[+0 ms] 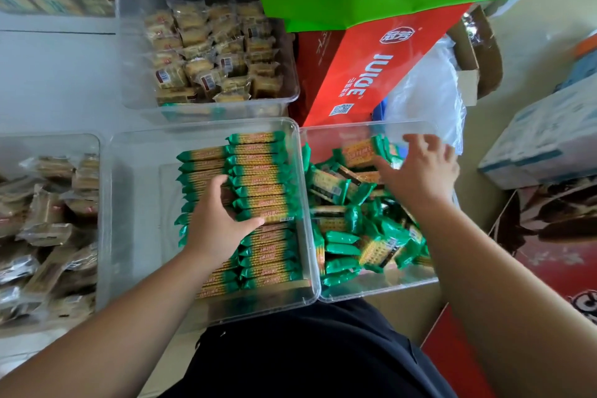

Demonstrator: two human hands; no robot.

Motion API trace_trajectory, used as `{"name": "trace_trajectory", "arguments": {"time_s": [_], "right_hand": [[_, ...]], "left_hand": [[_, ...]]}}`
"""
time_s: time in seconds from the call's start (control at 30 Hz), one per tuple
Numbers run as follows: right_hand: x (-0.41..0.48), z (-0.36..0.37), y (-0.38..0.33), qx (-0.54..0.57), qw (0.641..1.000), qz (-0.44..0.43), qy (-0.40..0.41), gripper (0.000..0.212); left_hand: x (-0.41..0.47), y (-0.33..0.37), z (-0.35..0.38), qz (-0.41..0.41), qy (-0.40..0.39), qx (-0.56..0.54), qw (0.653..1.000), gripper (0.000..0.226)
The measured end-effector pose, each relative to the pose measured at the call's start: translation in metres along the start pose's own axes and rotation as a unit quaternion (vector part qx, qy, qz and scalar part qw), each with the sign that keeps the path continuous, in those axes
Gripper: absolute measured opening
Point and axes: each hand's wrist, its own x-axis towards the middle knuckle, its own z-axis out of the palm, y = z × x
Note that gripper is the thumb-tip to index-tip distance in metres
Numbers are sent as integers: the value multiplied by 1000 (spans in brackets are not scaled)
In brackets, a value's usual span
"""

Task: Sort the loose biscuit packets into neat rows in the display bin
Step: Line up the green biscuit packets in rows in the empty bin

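Left forearm [129, 317] nearest — left hand [216, 223] grips rowed packets [265, 171]; right hand [423, 171] spread open over loose packets [349, 236].

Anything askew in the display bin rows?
Mostly neat. In the display bin, one packet midway down the right row, beside the left hand, rides higher than its nearer neighbours, breaking the line.
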Motion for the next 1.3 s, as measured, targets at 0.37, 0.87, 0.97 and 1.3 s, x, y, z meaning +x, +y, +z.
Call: {"name": "trace_trajectory", "arguments": {"time_s": [0.37,0.87,0.97,1.3], "right_hand": [[-25,29,44,44,994,82,-63,126],[-43,14,52,205,978,-32,1,54],[-52,16,47,242,970,-31,-18,49],[-37,19,56,213,975,39,-53,36]], "left_hand": [[-4,5,8,-35,14,-20,999,106],[-4,6,7,-36,12,-22,999,106],[-5,8,6,-34,11,-14,999,106],[-6,9,6,-43,1,-6,999,106]]}}
